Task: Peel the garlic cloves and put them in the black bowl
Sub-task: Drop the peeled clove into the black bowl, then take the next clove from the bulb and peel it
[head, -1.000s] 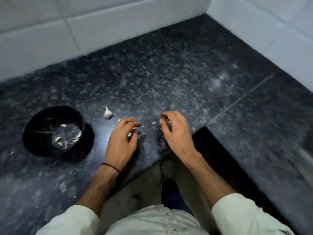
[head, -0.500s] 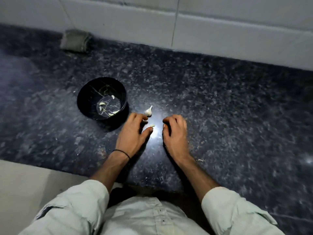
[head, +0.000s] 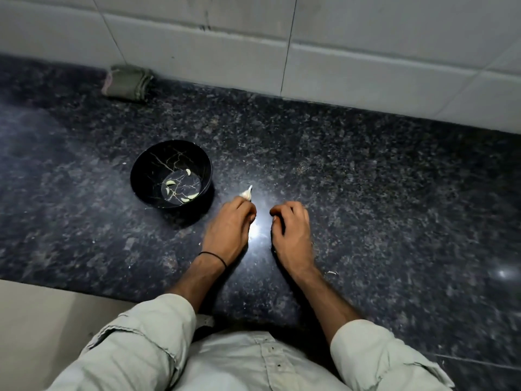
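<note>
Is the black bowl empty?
No, a few pale peeled cloves lie on the bottom of the bowl.

You are working in dim light. A hard white glare sits on the polished counter (head: 366,193) between your left hand (head: 229,230) and right hand (head: 291,232); the edges smear and bow.

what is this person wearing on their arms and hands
Both the left hand and the right hand are bare, with no gloves. A thin black band circles the left wrist. The forearms are uncovered: the left sleeve and right sleeve, pale off-white creased fabric, are pushed up towards the elbows.
</note>
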